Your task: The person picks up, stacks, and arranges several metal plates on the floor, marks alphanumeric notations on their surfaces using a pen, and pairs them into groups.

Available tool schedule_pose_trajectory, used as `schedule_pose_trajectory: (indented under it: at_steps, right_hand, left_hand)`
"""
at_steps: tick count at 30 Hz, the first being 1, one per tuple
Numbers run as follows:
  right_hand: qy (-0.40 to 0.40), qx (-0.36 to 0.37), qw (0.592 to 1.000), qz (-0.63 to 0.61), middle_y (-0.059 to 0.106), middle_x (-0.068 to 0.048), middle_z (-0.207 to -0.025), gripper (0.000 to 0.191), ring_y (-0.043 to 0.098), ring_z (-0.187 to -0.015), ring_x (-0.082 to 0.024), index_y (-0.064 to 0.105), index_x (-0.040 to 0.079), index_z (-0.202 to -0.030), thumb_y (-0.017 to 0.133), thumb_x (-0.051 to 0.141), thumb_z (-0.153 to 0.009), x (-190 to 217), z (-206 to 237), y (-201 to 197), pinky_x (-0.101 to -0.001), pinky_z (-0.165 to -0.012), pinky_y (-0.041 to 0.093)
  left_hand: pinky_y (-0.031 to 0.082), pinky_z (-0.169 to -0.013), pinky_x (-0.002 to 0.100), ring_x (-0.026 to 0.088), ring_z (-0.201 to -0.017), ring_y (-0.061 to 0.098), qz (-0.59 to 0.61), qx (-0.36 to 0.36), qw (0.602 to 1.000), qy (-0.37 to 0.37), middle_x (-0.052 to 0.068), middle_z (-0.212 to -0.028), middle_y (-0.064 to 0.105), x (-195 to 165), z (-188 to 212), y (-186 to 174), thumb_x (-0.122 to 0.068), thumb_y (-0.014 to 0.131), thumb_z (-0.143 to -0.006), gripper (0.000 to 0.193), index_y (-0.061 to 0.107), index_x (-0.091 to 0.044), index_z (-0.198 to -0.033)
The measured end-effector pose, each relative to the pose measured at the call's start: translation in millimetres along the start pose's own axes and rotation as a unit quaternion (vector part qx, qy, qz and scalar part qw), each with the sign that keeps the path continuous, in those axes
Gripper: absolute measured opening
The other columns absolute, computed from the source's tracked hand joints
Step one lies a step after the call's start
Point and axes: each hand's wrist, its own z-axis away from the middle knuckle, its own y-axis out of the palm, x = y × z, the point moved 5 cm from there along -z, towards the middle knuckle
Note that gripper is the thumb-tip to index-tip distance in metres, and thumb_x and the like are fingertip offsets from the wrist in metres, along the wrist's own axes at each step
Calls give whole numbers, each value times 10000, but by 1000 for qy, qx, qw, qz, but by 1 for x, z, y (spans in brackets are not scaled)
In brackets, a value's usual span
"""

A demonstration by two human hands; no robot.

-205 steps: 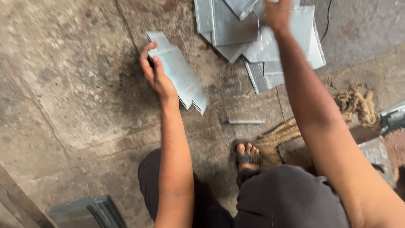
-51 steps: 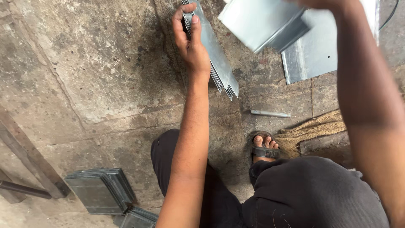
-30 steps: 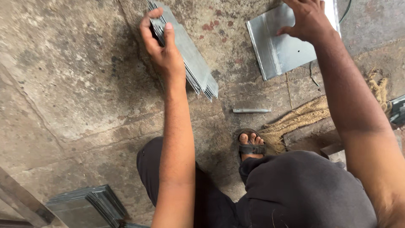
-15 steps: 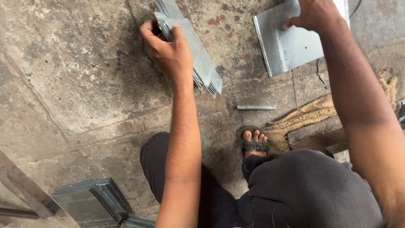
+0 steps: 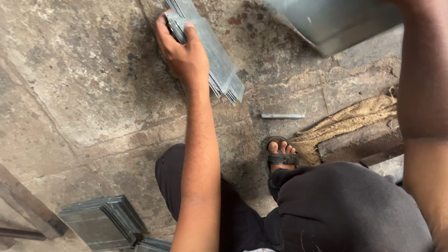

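No bins or trays in shot, everything sits straight on the stone floor. My left hand is clamped on the upper end of a stack of grey sheet-metal strips lying flat on the floor: thumb over the top face, fingers curled round the far edge, so it's closed on the stack. The stack runs diagonally from under my hand down toward the right, lower ends fanned out slightly. My left arm is stretched straight out from my body, forearm nearly vertical in the head view, wrist bent over the stack. My right forearm comes up the right edge of the shot; the hand itself is cut off at the top, so I can't tell how it's closed. A folded grey metal sheet hangs in the air at the top right, just beside where that hand would be, well apart from the stack. A small metal rod lies on the floor below the stack's fanned end, near my sandalled foot. Burlap sacking lies right of the foot. A second pile of grey metal pieces sits bottom left, next to a rusty bar.
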Motion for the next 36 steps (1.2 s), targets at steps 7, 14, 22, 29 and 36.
schedule_pose_trajectory:
  at_steps: [7,14,22,29,36]
  right_hand:
    - [-57,-31,971,-228,669,-118,-1048,365,657,-964,-237,627,-17,-1277,687,257,-1042,9,-6,3,-402,-819,560]
    - [-12,-54,901,-429,635,-77,-1031,230,612,-929,-196,614,-4,-1214,610,197,-1103,-5,-26,63,-359,-785,512]
    - [-22,-59,863,-501,595,-122,-1225,259,555,-1111,-266,557,45,-1282,557,168,-1054,49,-76,82,-433,-900,477]
    - [-55,22,875,-481,629,-177,-1460,535,578,-1381,-298,498,10,-1512,664,98,-1012,131,-37,50,-412,-1166,449]
    - [-115,17,948,-295,689,-201,-1298,392,684,-1187,-277,528,-29,-1431,571,74,-1055,185,-23,42,-415,-1052,534]
  left_hand:
    - [676,-855,414,299,-1124,713,22,33,999,-25,185,-1429,562,-4,-2,1,-159,568,-1021,542,382,-169,-1530]
    - [673,-758,380,261,-997,769,29,52,995,-76,189,-1292,642,-4,-1,2,-218,579,-1001,581,354,-78,-1517]
    - [593,-880,499,376,-1060,703,-120,45,987,-101,262,-1312,648,69,-29,-13,-416,802,-900,857,371,45,-1480]
    - [578,-890,348,245,-1024,728,275,89,943,-166,127,-1139,766,145,-26,-69,-130,800,-847,403,708,24,-1207]
    - [517,-1041,429,336,-1214,660,159,35,977,-135,242,-1337,672,131,7,-70,-251,802,-901,663,512,65,-1406]
